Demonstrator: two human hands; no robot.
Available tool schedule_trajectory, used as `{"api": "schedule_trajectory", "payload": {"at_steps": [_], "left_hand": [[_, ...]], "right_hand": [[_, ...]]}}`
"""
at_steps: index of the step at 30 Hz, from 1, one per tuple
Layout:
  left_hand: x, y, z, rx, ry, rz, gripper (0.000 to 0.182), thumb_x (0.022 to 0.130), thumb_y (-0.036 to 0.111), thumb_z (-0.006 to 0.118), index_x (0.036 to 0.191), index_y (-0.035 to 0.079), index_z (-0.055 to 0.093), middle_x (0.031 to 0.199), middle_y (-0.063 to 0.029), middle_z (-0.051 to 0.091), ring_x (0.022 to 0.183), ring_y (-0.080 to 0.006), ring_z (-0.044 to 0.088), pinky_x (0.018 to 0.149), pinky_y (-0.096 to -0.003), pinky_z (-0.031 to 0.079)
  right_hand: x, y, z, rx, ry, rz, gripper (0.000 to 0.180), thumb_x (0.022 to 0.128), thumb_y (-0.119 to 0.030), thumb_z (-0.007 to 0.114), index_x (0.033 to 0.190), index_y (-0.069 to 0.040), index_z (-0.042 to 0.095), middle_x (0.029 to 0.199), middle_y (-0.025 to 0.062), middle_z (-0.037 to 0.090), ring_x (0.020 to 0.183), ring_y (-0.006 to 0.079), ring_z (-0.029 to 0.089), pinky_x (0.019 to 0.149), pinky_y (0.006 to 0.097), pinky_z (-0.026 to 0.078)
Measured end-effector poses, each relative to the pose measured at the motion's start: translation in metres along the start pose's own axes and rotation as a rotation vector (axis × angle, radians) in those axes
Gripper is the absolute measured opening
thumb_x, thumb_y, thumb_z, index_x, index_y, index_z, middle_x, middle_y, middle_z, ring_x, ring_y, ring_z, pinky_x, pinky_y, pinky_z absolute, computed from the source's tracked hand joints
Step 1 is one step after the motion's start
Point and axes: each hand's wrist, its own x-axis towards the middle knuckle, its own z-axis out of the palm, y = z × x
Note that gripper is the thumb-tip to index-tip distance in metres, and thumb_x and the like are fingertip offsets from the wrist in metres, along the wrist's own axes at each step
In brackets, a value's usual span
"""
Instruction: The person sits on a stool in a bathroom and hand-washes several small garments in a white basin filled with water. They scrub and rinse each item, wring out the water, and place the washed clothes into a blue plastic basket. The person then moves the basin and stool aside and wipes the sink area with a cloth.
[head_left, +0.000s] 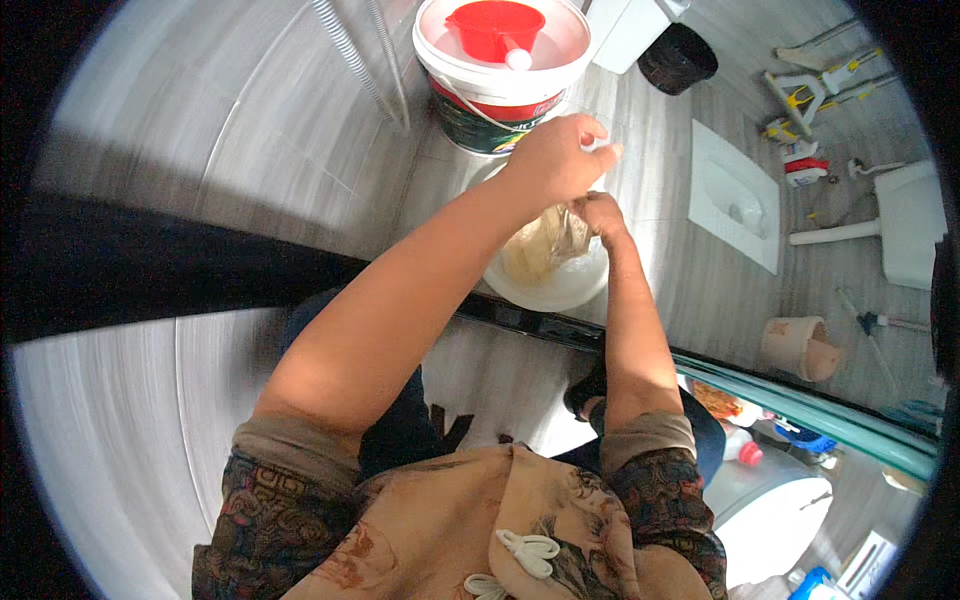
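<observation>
A round pale basin stands on the tiled floor before me, holding a wet, cream-coloured cloth or fabric item. My right hand grips a bunched, shiny part of that item above the basin's right side. Over the basin's far part is my left hand, its fingers curled and the thumb pointing right; whether it pinches something small is unclear. Part of the basin is hidden behind my left forearm.
Beyond the basin stands a large paint bucket with a red dipper inside. A squat toilet lies right, near a pinkish bucket. A glass panel edge runs along the lower right. Metal hoses hang at upper left.
</observation>
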Motion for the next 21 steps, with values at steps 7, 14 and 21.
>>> {"api": "schedule_trajectory", "payload": {"at_steps": [7, 14, 21], "left_hand": [[0.018, -0.016, 0.028, -0.425, 0.145, -0.336, 0.051, 0.086, 0.033, 0.055, 0.121, -0.004, 0.050, 0.117, -0.0191, 0.055, 0.107, -0.0258, 0.053, 0.091, -0.0339, 0.041], [0.008, -0.006, 0.021, -0.344, 0.071, -0.294, 0.071, 0.088, 0.038, 0.055, 0.139, -0.003, 0.027, 0.136, -0.0242, 0.038, 0.128, -0.0267, 0.038, 0.104, -0.0335, 0.030], [-0.002, -0.011, 0.001, -0.452, -0.526, -0.111, 0.092, 0.081, 0.052, 0.061, 0.143, 0.001, 0.018, 0.144, -0.0196, 0.027, 0.135, -0.0260, 0.024, 0.109, -0.0365, 0.019]], "right_hand": [[-0.098, -0.120, -0.097, 0.099, 0.127, -0.076, 0.033, 0.076, -0.030, 0.068, 0.084, 0.002, 0.065, 0.074, 0.0120, 0.066, 0.064, 0.0184, 0.062, 0.062, 0.0317, 0.047], [-0.188, -0.179, -0.151, 0.541, 0.286, -0.226, 0.021, 0.084, -0.019, 0.063, 0.092, 0.000, 0.064, 0.079, 0.0041, 0.066, 0.062, 0.0097, 0.059, 0.057, 0.0249, 0.045], [-0.193, -0.174, -0.177, 0.832, 0.362, -0.311, 0.016, 0.083, -0.016, 0.064, 0.089, -0.001, 0.063, 0.077, 0.0051, 0.066, 0.060, 0.0105, 0.060, 0.056, 0.0235, 0.046]]}}
